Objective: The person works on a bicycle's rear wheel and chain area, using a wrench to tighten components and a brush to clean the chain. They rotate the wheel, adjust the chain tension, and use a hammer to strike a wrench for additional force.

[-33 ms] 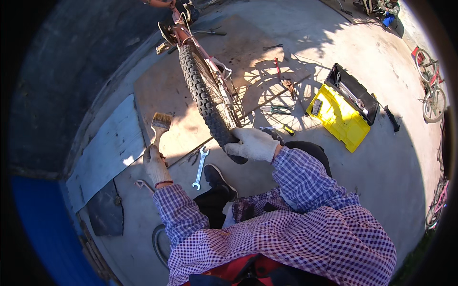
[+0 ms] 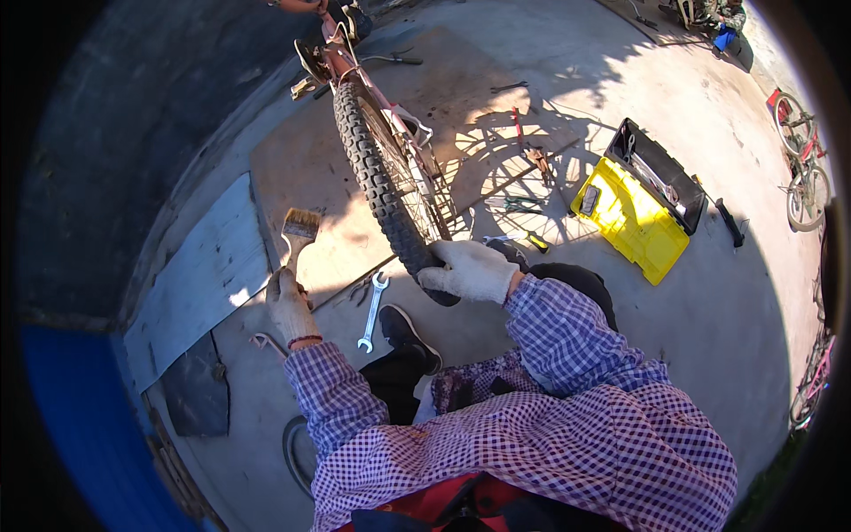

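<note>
A flat paintbrush (image 2: 300, 229) with brown bristles pointing up and away is in my left hand (image 2: 289, 306), which wears a whitish work glove and closes round its handle. My gloved right hand (image 2: 470, 270) wraps the near end of a knobbly black bicycle tyre (image 2: 377, 186). Its wheel belongs to a pinkish bicycle frame (image 2: 337, 58) that stretches away from me. The brush is to the left of the tyre, apart from it. Below, between my hands, an open-ended wrench (image 2: 373, 312) lies on the ground beside my shoe (image 2: 409, 339).
An open black-and-yellow toolbox (image 2: 643, 208) stands to the right. Pliers (image 2: 516, 205), a yellow-handled screwdriver (image 2: 537, 241) and other tools lie scattered. At the far end is another person's arm (image 2: 301, 5). Bicycles (image 2: 798, 133) line the right side; a metal sheet (image 2: 199, 275) lies left.
</note>
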Demonstrator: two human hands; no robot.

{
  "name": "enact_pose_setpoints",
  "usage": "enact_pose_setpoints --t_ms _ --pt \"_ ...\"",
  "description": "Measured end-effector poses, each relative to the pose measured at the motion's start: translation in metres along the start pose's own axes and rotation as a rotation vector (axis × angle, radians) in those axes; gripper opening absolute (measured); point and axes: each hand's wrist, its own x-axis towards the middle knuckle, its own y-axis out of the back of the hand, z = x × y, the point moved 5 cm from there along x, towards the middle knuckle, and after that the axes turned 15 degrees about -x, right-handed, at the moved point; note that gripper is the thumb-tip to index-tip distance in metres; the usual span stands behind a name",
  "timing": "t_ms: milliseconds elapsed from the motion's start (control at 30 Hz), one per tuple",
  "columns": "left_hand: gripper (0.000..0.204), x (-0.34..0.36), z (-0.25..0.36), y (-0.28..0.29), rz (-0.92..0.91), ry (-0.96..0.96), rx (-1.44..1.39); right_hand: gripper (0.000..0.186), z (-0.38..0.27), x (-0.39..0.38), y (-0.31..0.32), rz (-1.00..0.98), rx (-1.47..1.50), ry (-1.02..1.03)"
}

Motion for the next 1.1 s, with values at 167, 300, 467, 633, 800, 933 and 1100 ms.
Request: enact_pose_setpoints --t_ms 167,300,467,633,800,933,1100 --pt "0.033 -0.002 0.001 -0.003 0.004 -0.005 0.034 0.058 0.013 0.001 -0.03 -0.142 -0.282 -0.011" --pt "0.033 -0.001 0.004 -0.007 -0.007 0.0 0.012 0.061 0.025 -0.003 -0.046 -0.244 -0.531 -0.055" --pt "0.032 0.0 0.002 -0.004 0.022 -0.01 -0.029 0.059 0.029 -0.001 -0.029 -0.078 -0.388 0.048" --pt "0.034 0.004 0.001 -0.002 0.019 -0.009 -0.014 0.059 0.027 0.001 -0.036 -0.088 -0.403 -0.008" --pt "0.034 0.008 -0.005 -0.002 -0.01 -0.004 -0.016 0.058 0.031 -0.002 -0.041 -0.237 -0.546 -0.089" --pt "0.032 0.012 -0.011 0.004 -0.009 0.009 -0.032 0.061 0.036 0.002 -0.022 -0.189 -0.474 0.037" --pt "0.033 0.015 -0.015 0.009 -0.026 0.032 0.051 0.061 0.039 0.007 -0.022 -0.151 -0.368 0.066"
